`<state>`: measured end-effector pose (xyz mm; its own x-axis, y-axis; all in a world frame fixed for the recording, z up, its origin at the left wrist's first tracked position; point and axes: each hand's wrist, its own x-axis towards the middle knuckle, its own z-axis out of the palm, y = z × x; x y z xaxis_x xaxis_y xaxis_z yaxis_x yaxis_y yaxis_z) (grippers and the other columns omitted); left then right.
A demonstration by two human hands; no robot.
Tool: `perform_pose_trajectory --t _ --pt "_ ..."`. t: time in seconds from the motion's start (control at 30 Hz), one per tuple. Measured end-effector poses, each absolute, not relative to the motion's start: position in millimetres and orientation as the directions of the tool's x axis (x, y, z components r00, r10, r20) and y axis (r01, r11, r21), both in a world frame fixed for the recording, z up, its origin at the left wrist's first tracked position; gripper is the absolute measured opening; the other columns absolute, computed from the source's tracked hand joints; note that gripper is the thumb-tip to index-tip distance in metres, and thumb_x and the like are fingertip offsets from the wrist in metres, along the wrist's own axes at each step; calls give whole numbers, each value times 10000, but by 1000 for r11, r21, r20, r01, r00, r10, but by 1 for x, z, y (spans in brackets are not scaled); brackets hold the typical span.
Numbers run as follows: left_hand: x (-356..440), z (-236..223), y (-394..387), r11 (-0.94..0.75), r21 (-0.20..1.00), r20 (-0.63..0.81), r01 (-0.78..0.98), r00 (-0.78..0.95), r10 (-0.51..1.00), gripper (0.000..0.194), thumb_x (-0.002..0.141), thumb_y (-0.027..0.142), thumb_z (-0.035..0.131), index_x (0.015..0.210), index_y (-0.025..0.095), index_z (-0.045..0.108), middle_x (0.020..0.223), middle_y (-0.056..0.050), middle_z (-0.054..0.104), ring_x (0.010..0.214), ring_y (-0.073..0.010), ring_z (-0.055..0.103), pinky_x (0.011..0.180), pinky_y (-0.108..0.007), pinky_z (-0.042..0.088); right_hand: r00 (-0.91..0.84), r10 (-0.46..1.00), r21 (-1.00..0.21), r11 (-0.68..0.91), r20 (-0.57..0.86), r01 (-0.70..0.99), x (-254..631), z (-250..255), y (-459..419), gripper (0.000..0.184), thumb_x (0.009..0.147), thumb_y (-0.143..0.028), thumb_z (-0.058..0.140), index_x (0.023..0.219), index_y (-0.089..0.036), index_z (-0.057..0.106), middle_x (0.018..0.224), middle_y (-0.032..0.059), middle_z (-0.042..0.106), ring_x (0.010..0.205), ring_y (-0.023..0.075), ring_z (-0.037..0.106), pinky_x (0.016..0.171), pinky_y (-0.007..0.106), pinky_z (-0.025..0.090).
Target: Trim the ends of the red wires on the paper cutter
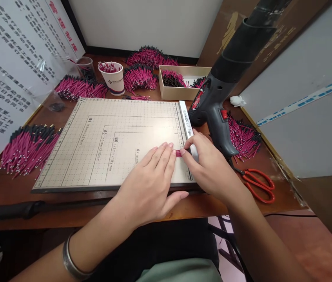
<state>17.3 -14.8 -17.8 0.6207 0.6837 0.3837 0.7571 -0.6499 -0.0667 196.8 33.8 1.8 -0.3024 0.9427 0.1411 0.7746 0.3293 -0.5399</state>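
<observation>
A paper trimmer (74,156) with a printed beige grid lies in front of me, its white rail (187,119) along the right side. My left hand (151,180) rests flat on the board near that rail, fingers stretched out. A small row of pink wires (178,153) shows between my two hands, running toward the rail; the part under my left fingers is hidden. With thumb and index finger bent together, my right hand (205,162) pinches at the wires' right ends, beside the rail. The trimmer's black handle (9,210) lies along the front edge.
A black heat gun (218,98) stands on the right, near red-handled scissors (260,186). Black-tipped pink wire piles (30,149) lie around the board. Behind it are a paper cup (115,84) and an open box (180,94), both holding wires.
</observation>
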Motion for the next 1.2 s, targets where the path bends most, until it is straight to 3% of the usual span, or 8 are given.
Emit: perform_pose_trajectory --t 0.17,0.37,0.53,0.7,0.83,1.03,1.2 --pt "19 -20 -16 -643 -29 381 765 603 700 807 1078 544 216 1403 -110 560 1469 -319 533 1397 -416 527 1141 -508 464 -271 933 -485 355 235 799 193 -4 27 109 956 -270 408 873 -206 436 1071 118 635 1130 296 587 1024 467 458" --pt "17 -21 -15 -660 -13 395 751 610 687 818 1078 564 215 1407 -100 561 1474 -297 540 1403 -397 527 1157 -495 452 -225 965 -482 262 135 836 188 -3 23 111 941 -298 383 920 -210 448 1102 121 655 1045 297 634 890 424 493" --pt "17 -21 -15 -666 -2 393 746 613 686 860 1069 605 201 1418 -100 550 1491 -291 525 1418 -391 511 1191 -485 413 -188 981 -492 186 45 850 184 0 20 212 979 -341 311 978 -209 477 1402 149 575 1020 293 660 769 379 460" --pt "19 -20 -15 -667 -23 391 745 621 680 869 1069 609 188 1405 -99 563 1471 -298 542 1400 -405 527 1159 -497 441 -152 988 -488 151 38 860 189 4 19 247 972 -303 291 1026 -206 511 946 115 689 786 265 646 638 318 357" --pt "20 -20 -15 -658 -25 382 753 615 690 874 1066 612 188 1411 -102 556 1476 -301 536 1407 -406 520 1157 -501 442 -166 985 -513 163 39 843 190 7 17 234 992 -382 346 990 -214 509 1016 104 693 819 256 649 661 311 378" --pt "20 -21 -15 -662 -18 369 749 620 692 859 1055 619 253 1424 -100 544 1496 -302 514 1417 -412 507 1161 -512 438 -160 987 -458 141 -3 878 183 4 13 226 992 -336 333 1045 -213 516 1240 142 668 890 312 678 676 350 394" --pt "20 -21 -15 -671 -18 377 741 627 682 828 1046 593 318 1423 -111 536 1502 -306 505 1419 -412 505 1175 -507 427 -116 989 -463 145 90 875 178 -2 10 312 989 -282 304 1170 -191 541 1281 175 664 980 338 691 719 392 439"
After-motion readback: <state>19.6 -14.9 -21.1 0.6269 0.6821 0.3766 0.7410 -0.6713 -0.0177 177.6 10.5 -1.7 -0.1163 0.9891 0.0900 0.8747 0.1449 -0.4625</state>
